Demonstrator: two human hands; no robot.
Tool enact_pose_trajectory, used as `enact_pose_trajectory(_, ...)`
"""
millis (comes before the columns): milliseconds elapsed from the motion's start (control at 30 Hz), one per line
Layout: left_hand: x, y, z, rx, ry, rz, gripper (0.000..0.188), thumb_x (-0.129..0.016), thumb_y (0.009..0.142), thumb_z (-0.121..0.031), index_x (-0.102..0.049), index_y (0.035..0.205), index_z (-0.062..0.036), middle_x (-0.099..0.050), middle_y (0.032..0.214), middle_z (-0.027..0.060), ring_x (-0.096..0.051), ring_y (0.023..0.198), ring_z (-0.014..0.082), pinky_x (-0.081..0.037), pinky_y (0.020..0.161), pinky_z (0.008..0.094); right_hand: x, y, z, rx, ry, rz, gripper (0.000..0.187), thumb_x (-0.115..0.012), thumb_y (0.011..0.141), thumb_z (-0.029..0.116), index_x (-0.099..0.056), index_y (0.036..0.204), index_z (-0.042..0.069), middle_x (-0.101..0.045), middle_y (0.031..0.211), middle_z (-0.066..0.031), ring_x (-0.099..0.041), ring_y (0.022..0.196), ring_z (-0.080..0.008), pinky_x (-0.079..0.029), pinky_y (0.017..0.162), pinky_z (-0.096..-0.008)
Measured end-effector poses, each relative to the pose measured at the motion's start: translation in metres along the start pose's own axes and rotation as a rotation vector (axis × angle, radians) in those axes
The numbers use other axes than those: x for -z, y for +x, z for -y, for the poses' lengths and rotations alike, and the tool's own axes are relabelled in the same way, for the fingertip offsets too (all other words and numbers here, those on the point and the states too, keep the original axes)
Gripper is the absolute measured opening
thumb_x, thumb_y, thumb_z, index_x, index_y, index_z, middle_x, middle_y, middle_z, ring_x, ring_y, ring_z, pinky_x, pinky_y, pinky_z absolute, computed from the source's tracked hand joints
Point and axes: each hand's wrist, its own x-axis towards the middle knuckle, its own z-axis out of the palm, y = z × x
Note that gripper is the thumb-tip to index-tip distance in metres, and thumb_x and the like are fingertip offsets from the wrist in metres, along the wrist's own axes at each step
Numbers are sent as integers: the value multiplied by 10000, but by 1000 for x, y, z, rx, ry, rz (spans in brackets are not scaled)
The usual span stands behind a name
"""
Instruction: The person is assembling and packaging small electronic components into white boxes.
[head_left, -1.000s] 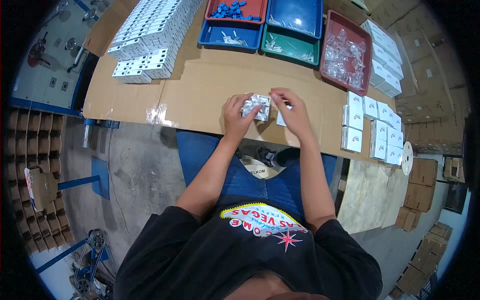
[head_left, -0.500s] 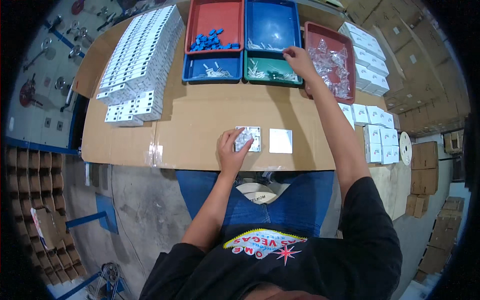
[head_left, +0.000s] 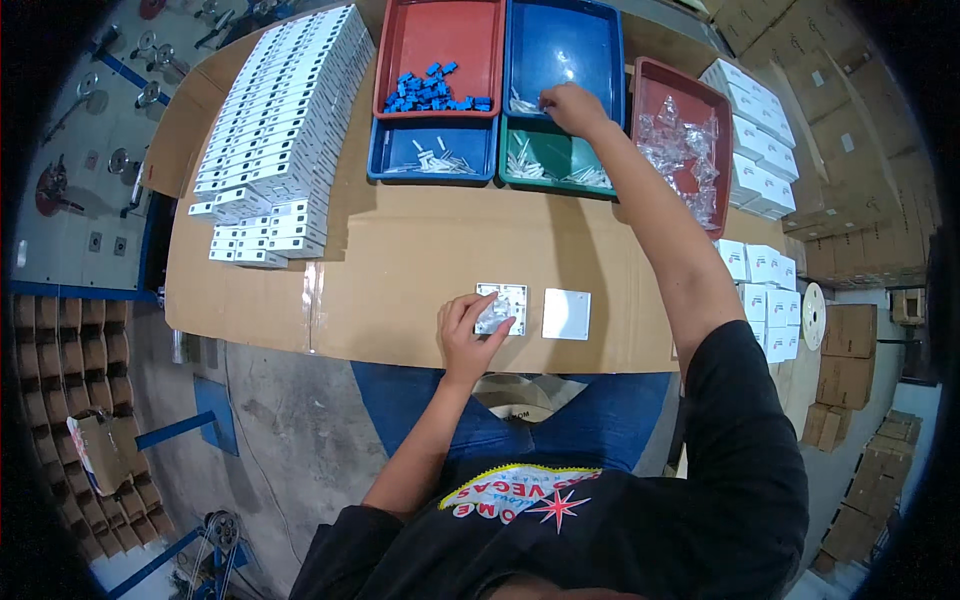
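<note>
Bold lettering [head_left: 520,487] on your shirt [head_left: 640,520], dark letters [head_left: 515,413] on the disc [head_left: 508,393] between your knees [head_left: 628,405], tiny illegible print on boxes [head_left: 767,300] near the table's [head_left: 420,230] right edge

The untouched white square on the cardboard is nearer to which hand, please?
Left. The left hand is just left of the white square, on the white piece beside it; the right hand is far beyond, at the large blue tray.

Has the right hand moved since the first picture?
Yes, forward: the right hand has left the white plate and is at the near edge of the upper blue tray.
</note>
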Motion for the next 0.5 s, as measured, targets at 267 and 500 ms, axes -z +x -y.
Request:
enact_pose_trajectory(267,1,-3,3,26,21,58,449,-889,705,-125,-743,1125,-67,-658,1053,94,-602,999,282,-474,885,399,6,16,3,69,-117,80,172,-717,839,144,-768,1000,176,-752,990,-127,-710,983,-354,-575,826,-493)
enact_pose_trajectory(500,-1,-1,4,31,29,58,453,-891,701,-126,-738,1123,-68,-659,1060,92,-598,1004,288,-463,901,403,4,12,-6,195,-142,23,140,-702,874,180,-744,1002,140,-682,1041,-112,-658,1050,-349,-567,851,-488)
